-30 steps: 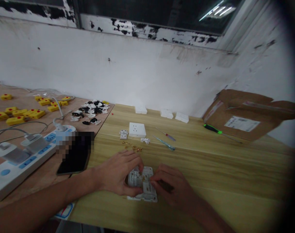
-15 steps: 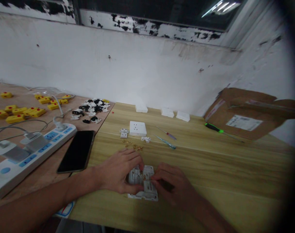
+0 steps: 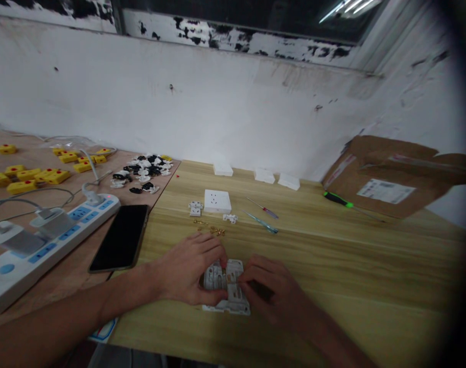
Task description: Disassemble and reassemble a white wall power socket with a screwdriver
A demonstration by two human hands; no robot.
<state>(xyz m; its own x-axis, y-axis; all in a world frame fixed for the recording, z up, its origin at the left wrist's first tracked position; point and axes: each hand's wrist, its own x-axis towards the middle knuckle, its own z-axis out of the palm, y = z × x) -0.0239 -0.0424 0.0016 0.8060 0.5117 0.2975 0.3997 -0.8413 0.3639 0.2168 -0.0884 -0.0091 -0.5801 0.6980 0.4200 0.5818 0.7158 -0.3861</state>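
A white plastic socket housing (image 3: pixel 236 301) lies open side up on the wooden table near its front edge. My left hand (image 3: pixel 196 268) grips its left part, fingers at the far side and thumb across the near part. My right hand (image 3: pixel 269 286) is at the housing's right side, fingertips pinched over its middle; what they hold is too small to make out. Beyond my left hand lie small brass pieces (image 3: pixel 217 232), a small white bracket (image 3: pixel 230 219), a small white socket insert (image 3: pixel 195 208) and a white socket faceplate (image 3: pixel 217 201).
Two thin screwdrivers (image 3: pixel 261 223) lie right of the faceplate. A green-black screwdriver (image 3: pixel 337 199) rests by a cardboard box (image 3: pixel 386 179). At left are a phone (image 3: pixel 120 238), a power strip (image 3: pixel 72 235), yellow blocks (image 3: pixel 28 175) and black-and-white parts (image 3: pixel 150 166).
The view has shifted very slightly. Both hands stay at the housing, with only a tiny movement of my right fingertips.
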